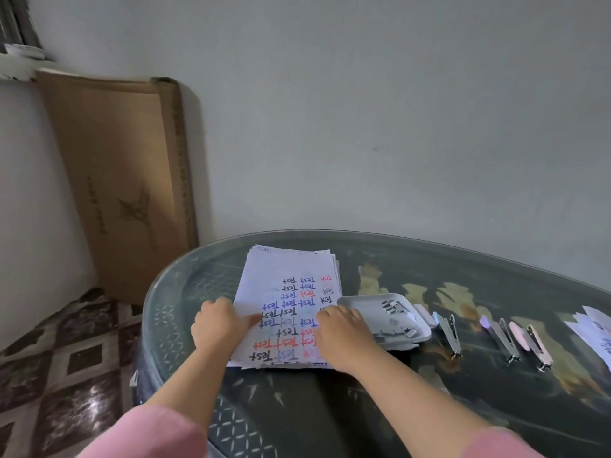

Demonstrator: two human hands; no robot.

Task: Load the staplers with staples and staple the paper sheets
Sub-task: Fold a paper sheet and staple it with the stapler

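Both arms reached forward over the dark desk [317,408], hands apart. Left hand [216,325] gripped the left edge of the paper stack [284,276] at frame centre. Right hand [344,335] lay on its right edge, fingers bent, grip unclear. Touching that hand's right side: the staple tray [363,305], then three staplers [449,335] beyond.

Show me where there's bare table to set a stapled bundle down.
Free: the near table in front of the tray and staplers, and the far strip behind them. Crowded: the row from the paper stack through the tray and staplers to the loose sheets.
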